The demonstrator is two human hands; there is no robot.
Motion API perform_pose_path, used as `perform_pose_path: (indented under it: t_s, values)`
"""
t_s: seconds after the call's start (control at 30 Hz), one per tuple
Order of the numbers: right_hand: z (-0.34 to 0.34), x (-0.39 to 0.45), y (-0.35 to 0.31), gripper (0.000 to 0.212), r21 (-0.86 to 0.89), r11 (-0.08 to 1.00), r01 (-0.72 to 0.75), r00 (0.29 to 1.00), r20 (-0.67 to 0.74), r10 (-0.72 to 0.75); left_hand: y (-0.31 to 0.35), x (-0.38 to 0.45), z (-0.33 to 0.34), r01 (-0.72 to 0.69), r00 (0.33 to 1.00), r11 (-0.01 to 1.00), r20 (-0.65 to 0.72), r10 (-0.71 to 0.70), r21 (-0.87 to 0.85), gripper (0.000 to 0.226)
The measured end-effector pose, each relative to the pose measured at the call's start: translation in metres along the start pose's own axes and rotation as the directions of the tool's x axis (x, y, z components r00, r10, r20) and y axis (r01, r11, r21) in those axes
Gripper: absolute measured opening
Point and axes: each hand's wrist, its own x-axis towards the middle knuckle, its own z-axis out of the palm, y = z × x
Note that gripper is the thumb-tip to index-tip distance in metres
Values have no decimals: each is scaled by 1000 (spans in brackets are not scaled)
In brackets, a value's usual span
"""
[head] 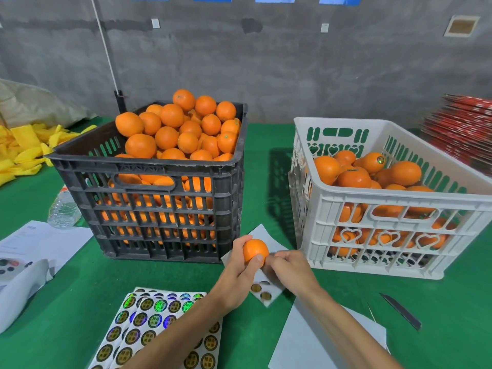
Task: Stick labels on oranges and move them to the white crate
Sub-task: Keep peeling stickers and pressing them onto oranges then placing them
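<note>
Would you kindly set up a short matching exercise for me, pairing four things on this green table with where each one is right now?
Things:
1. black crate
2. white crate
3. sticker sheets
4. single orange

Places:
A. flat on the table at the near edge, partly under the left forearm
B. right side of the table, partly filled with oranges
C. gripped in the left hand, with the right hand touching its side
D. left of centre, heaped with oranges above its rim

Pairs: 1-D, 2-B, 3-A, 4-C
</note>
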Motion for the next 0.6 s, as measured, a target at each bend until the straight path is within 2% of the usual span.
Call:
perform_pose_path:
  t_s: [0.07,0.2,0.37,0.6]
  values:
    - [-1,0,3,27,-8,1000,26,999,-27,-26,1,0,0,13,1000,1000,-4,-13,1,48]
    - [0,-9,12,15,-196,962,190,980,91,-175,1,0,0,18,1000,1000,3,-18,4,44]
    - [-5,-15,19,33,-368,850,376,927,150,-344,-1,2,0,14,1000,1000,2,-14,-3,45]
    - [-11,-9,25,33,-526,664,531,838,206,-506,-3,2,0,14,1000,1000,-11,-14,17,43]
